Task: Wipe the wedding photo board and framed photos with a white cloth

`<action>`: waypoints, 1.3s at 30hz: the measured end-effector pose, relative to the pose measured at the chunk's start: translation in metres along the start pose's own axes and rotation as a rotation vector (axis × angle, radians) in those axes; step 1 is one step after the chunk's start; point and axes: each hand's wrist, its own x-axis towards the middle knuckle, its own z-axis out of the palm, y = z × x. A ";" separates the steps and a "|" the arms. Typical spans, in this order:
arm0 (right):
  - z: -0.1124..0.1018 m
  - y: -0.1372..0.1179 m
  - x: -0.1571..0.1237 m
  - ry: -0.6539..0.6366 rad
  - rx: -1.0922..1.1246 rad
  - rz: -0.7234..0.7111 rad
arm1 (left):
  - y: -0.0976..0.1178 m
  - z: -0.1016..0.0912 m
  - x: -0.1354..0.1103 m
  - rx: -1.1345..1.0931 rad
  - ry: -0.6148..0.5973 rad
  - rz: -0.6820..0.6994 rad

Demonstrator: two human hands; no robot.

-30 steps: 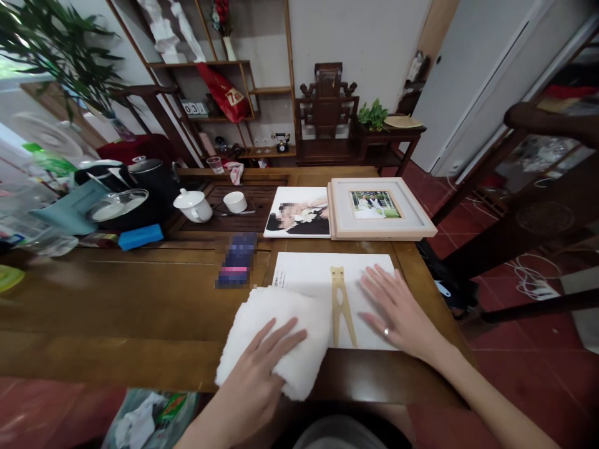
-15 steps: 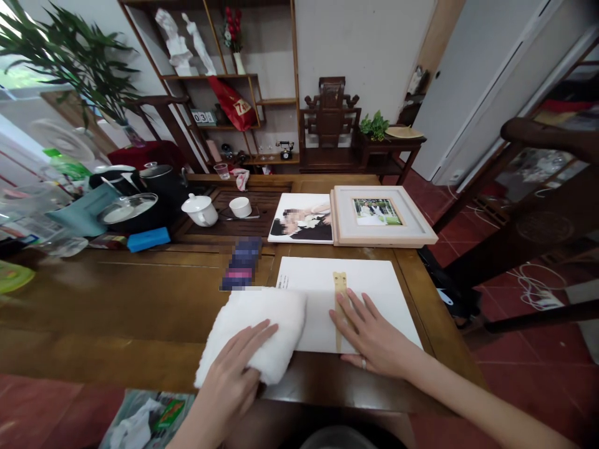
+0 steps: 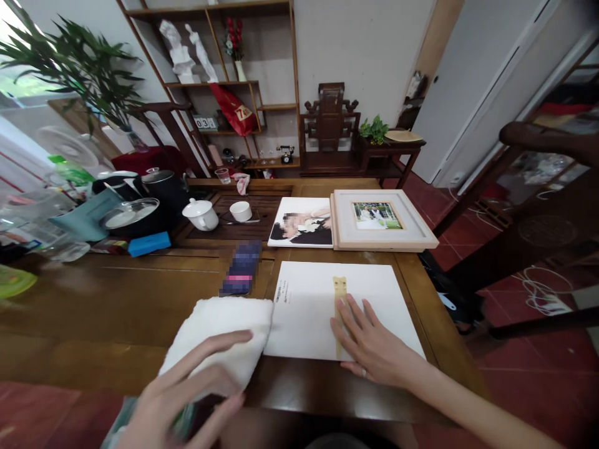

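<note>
A white calendar block (image 3: 204, 123) on the shelf unit (image 3: 277, 107) shows the digits "03", with smaller marks beside them too small to read. A red bag (image 3: 234, 109) there bears a pale "7" followed by an unclear character. Tiny black print along the left side of the white panel (image 3: 306, 312) is illegible.

Right hand (image 3: 374, 349) lay on white board (image 3: 299, 312), fingers partly covering tan strip (image 3: 339, 285). Left hand (image 3: 182, 399), blurred, had fingers spread over white towel (image 3: 224, 318) at board's left edge. Photo panel (image 3: 299, 237) and framed photo (image 3: 414, 234) sat side by side behind board on wooden table (image 3: 116, 312).
</note>
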 end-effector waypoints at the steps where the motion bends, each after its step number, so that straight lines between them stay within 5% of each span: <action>1: 0.000 0.000 0.000 -0.003 -0.003 0.001 | 0.003 0.007 0.017 -0.040 -0.028 -0.057; 4: -0.001 -0.001 0.001 -0.012 -0.017 -0.003 | 0.001 0.041 0.073 -0.036 -0.037 -0.234; 6: -0.001 -0.001 0.002 -0.017 -0.026 -0.006 | -0.003 0.063 0.102 0.104 -0.192 -0.315; 10: 0.003 -0.001 0.002 -0.015 -0.028 -0.013 | -0.008 0.083 0.125 0.165 -0.318 -0.375; 19: 0.007 0.001 0.002 -0.020 0.036 0.005 | -0.036 0.072 0.145 -0.725 -0.244 -0.869; 29: -0.012 0.011 -0.010 0.014 0.216 0.137 | -0.025 0.056 0.162 -0.966 -0.261 -0.809; 35: -0.017 0.006 -0.032 0.281 0.295 0.199 | 0.013 0.022 0.159 -1.068 -0.193 -0.735; 39: -0.035 0.017 -0.052 0.396 0.595 0.297 | 0.035 0.007 0.146 -1.224 -0.108 -0.527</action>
